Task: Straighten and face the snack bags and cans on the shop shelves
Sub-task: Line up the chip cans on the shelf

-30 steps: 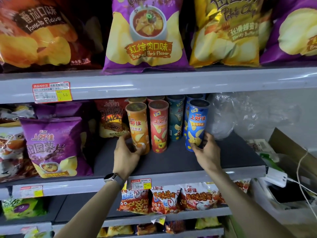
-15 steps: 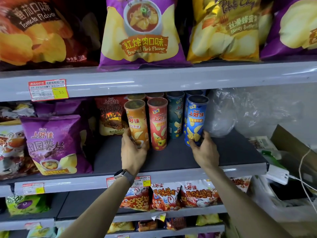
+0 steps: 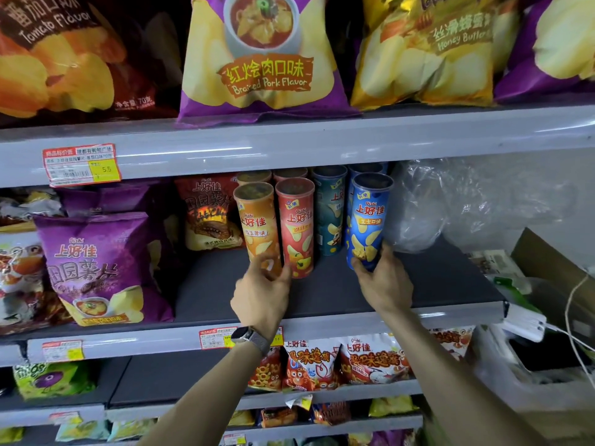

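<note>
The left hand [image 3: 260, 297] is gripping the orange can [image 3: 257, 220] at its base, just left of the red can [image 3: 297, 226]. The right hand [image 3: 384, 284] is gripping the blue can [image 3: 368, 220] low, right of the red can. Both likely need gentle twisting, labels frontward, upright and level with it.

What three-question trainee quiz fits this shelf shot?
1. True or false: the right hand grips the teal can.
2. Which can's base does the left hand grip? A orange, B teal, C blue.
3. Fill in: the purple bag with the soup bowl on the top shelf reads "Braised ___ Flavor".

Key:
1. False. It grips the blue can.
2. A, the orange can.
3. Pork.
</note>
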Motion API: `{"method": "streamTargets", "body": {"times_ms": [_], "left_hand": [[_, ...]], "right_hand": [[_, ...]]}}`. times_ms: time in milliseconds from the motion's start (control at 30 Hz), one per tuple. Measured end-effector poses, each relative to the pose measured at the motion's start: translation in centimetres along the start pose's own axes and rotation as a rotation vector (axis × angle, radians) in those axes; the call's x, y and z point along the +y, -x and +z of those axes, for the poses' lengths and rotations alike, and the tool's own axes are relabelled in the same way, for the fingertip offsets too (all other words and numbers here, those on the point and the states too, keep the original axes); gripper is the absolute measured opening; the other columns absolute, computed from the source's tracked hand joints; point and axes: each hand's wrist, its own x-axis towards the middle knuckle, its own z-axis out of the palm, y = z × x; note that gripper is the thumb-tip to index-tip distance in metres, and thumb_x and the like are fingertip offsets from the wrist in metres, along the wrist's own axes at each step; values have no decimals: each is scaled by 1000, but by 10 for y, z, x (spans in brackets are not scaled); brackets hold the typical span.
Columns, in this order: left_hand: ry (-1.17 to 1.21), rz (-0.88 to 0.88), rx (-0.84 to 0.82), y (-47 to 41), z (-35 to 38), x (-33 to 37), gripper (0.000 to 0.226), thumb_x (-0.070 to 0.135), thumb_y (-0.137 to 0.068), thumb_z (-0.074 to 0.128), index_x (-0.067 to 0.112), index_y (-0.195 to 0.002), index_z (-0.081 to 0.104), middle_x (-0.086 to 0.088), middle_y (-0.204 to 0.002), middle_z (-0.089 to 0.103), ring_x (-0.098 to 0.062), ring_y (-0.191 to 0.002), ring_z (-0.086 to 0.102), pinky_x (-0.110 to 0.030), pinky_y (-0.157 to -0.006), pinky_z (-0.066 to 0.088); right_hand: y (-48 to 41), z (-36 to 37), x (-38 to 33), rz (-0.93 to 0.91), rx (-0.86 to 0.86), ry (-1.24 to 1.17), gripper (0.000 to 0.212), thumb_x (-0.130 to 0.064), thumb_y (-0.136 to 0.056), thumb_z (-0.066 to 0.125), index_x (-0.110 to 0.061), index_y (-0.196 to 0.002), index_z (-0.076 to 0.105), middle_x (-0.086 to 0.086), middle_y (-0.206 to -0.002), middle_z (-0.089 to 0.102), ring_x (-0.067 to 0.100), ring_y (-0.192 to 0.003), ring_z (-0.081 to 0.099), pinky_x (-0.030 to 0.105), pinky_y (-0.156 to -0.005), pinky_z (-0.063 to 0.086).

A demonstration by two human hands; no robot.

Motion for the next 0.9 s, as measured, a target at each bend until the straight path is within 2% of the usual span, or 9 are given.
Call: {"method": "streamTargets", "body": {"times_ms": [67,133,233,333,433,633,733,900], "left_hand": [[-119,-4,-45,2,7,5,44,71,-85,68,41,-118,72,2,-94,77,-34,-99,72,-40,-82,56],[-139,-1,-61,2,14,10,49,72,-86,66,41,-122,73,-6,-102,77,-37,-100,71,-39,-81,54],[-159,6,-107,0,23,15,50,72,-86,67,40,-123,71,-7,-105,76,-37,-101,70,-38,-79,51],[-187,15,-123,1,28,15,53,72,-87,66,38,-127,70,-7,-106,75,-38,-100,70,-41,-82,55],[-201,6,-131,1,32,12,52,74,-86,65,38,-123,70,-7,-105,75,-38,-100,69,-40,-79,50],[-274,44,-82,3,38,9,50,72,-90,61,37,-124,71,-6,-105,76,-37,-100,69,-40,-79,52],[-316,49,-46,4,42,6,50,72,-90,60,37,-124,72,-6,-105,77,-36,-101,69,-39,-79,53],[-333,59,-6,5,46,6,41,68,-93,60,33,-110,73,-6,-96,77,-37,-95,70,-36,-72,48]], "right_hand": [[2,0,-1,-4,18,23,70,-50,-88,74,-18,-144,48,11,-125,68,38,-113,65,48,-88,55],[3,-1,-3,-4,44,52,71,-48,-88,75,-16,-145,49,13,-128,66,37,-118,62,48,-96,51],[4,0,-1,-13,57,86,69,-46,-88,74,-14,-143,49,13,-128,66,35,-121,59,48,-101,45],[5,3,1,-26,73,119,68,-42,-89,74,-10,-143,48,14,-128,64,36,-122,58,51,-103,43],[4,2,1,-20,66,124,67,-38,-92,72,-9,-146,46,13,-134,61,35,-130,53,53,-108,38],[4,1,1,-9,52,107,75,-49,-88,73,-11,-147,46,11,-137,61,33,-130,53,51,-106,41],[4,2,0,-6,32,119,75,-47,-89,73,-10,-147,46,13,-137,61,35,-128,54,50,-104,42],[4,1,-1,-8,14,147,73,-45,-91,73,-7,-147,46,17,-133,63,38,-123,57,50,-101,43]]}}
